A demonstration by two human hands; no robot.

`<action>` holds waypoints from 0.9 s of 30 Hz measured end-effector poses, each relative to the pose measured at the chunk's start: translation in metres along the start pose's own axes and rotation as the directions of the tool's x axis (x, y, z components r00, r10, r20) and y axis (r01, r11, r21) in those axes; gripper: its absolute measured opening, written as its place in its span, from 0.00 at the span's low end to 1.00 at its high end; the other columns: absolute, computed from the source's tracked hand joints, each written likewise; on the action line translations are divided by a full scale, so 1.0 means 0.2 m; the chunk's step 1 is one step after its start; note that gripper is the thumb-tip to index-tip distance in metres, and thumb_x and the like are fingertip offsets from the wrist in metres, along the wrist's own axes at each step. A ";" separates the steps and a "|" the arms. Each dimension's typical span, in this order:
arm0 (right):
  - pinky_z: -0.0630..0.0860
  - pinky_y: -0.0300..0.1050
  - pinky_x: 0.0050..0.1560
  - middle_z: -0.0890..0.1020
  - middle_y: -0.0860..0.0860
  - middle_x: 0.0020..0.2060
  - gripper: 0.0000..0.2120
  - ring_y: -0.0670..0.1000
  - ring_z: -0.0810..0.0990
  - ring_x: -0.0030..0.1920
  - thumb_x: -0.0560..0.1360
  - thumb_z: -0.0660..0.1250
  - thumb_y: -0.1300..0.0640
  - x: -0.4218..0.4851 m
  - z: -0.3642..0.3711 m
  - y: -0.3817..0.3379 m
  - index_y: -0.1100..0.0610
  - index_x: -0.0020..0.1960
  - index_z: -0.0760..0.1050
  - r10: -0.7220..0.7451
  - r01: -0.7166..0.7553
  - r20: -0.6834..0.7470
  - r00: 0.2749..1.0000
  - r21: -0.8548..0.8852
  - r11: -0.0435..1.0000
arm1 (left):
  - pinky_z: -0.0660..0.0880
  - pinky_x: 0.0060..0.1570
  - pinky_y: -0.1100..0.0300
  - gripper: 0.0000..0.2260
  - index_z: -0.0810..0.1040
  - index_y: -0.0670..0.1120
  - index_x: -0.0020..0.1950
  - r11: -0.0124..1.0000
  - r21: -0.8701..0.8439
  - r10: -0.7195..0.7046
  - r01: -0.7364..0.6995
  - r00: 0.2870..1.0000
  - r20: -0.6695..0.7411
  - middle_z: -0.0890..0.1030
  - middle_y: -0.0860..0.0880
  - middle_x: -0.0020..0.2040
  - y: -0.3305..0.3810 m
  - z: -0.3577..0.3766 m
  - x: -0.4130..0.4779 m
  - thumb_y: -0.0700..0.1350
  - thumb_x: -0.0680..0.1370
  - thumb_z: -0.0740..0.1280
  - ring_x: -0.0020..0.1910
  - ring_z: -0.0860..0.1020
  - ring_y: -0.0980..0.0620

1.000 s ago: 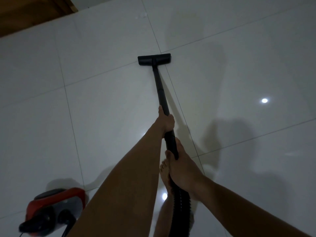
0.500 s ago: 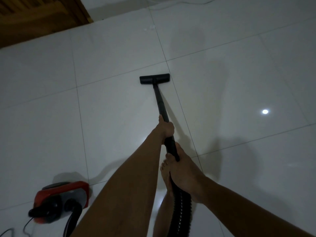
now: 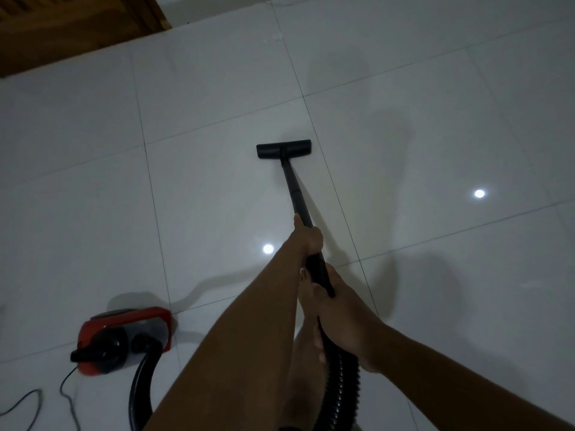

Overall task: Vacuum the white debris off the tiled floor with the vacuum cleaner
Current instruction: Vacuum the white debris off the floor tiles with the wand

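Glossy white tiled floor [image 3: 217,197], wooden panel [image 3: 62,32] far left.

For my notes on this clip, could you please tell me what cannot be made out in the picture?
Head view, dim light:
Debris: only faint specks far ahead; too small to confirm.
Floor head underside: hidden by its own top.
Hose: cut by the bottom edge, partly behind the left arm.
Cord: leaves the frame; plug unseen.

Glossy tiled floor [image 3: 217,197], wooden door [image 3: 62,32]
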State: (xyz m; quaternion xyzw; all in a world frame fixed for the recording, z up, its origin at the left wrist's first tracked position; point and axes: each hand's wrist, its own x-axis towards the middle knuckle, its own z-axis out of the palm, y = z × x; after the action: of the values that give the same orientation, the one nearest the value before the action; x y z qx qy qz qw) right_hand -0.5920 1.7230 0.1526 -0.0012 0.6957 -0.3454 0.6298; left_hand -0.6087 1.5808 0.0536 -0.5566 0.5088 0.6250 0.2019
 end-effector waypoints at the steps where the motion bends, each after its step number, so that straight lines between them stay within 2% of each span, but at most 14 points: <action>1: 0.77 0.43 0.29 0.79 0.58 0.37 0.18 0.48 0.78 0.24 0.86 0.56 0.47 -0.01 0.01 0.01 0.33 0.73 0.59 0.008 -0.008 0.000 1.000 0.002 1.000 | 0.74 0.56 0.50 0.32 0.35 0.54 0.79 1.000 0.001 -0.007 0.007 1.000 -0.001 0.70 0.41 0.66 -0.01 0.00 -0.01 0.43 0.84 0.54 0.51 0.73 0.45; 4: 0.77 0.42 0.29 0.79 0.58 0.38 0.18 0.49 0.78 0.24 0.86 0.56 0.47 -0.02 0.03 0.01 0.33 0.72 0.59 0.021 -0.021 0.007 1.000 0.006 1.000 | 0.73 0.62 0.47 0.32 0.35 0.54 0.79 1.000 0.012 -0.017 0.017 1.000 -0.007 0.67 0.40 0.71 -0.03 -0.01 -0.02 0.43 0.84 0.54 0.58 0.73 0.41; 7: 0.77 0.42 0.28 0.78 0.58 0.38 0.18 0.48 0.77 0.24 0.86 0.56 0.48 -0.02 0.04 0.01 0.35 0.74 0.58 0.022 -0.022 0.009 1.000 0.007 1.000 | 0.73 0.63 0.46 0.32 0.35 0.55 0.79 1.000 0.014 -0.024 0.024 1.000 -0.003 0.66 0.39 0.72 -0.04 -0.02 -0.01 0.44 0.84 0.54 0.61 0.73 0.39; 11: 0.75 0.40 0.26 0.78 0.58 0.39 0.20 0.48 0.76 0.25 0.86 0.56 0.48 0.04 0.04 -0.01 0.37 0.76 0.58 0.017 -0.017 -0.004 1.000 -0.002 1.000 | 0.74 0.51 0.51 0.33 0.35 0.56 0.79 0.999 -0.021 -0.024 0.024 1.000 0.007 0.67 0.40 0.70 -0.02 -0.05 0.03 0.43 0.84 0.54 0.53 0.73 0.43; 17: 0.76 0.42 0.27 0.78 0.60 0.39 0.17 0.49 0.76 0.22 0.86 0.56 0.48 0.19 0.07 -0.11 0.37 0.74 0.61 0.026 -0.025 -0.014 1.000 0.028 0.999 | 0.74 0.44 0.51 0.32 0.35 0.57 0.79 0.999 -0.035 -0.021 0.021 1.000 -0.004 0.69 0.40 0.69 0.08 -0.14 0.16 0.44 0.84 0.54 0.42 0.73 0.47; 22: 0.76 0.44 0.28 0.77 0.59 0.36 0.20 0.49 0.76 0.23 0.86 0.56 0.49 0.34 0.05 -0.24 0.31 0.74 0.60 -0.025 0.024 0.008 1.000 0.052 0.998 | 0.74 0.46 0.51 0.32 0.35 0.57 0.79 0.999 -0.032 -0.012 0.012 1.000 -0.007 0.68 0.40 0.70 0.23 -0.23 0.27 0.44 0.84 0.54 0.48 0.73 0.44; 27: 0.76 0.43 0.28 0.76 0.58 0.35 0.20 0.50 0.76 0.22 0.86 0.56 0.48 0.45 0.04 -0.35 0.31 0.74 0.59 -0.019 0.019 -0.005 1.000 0.062 0.998 | 0.76 0.48 0.50 0.33 0.34 0.57 0.79 1.000 -0.010 -0.003 0.003 1.000 -0.006 0.69 0.39 0.68 0.35 -0.30 0.36 0.44 0.84 0.54 0.50 0.74 0.42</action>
State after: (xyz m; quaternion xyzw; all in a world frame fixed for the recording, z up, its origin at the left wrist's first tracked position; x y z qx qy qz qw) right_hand -0.6341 1.6256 0.1072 0.0123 0.6859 -0.3728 0.6247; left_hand -0.6575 1.4790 0.0257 -0.5603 0.5054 0.6254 0.1987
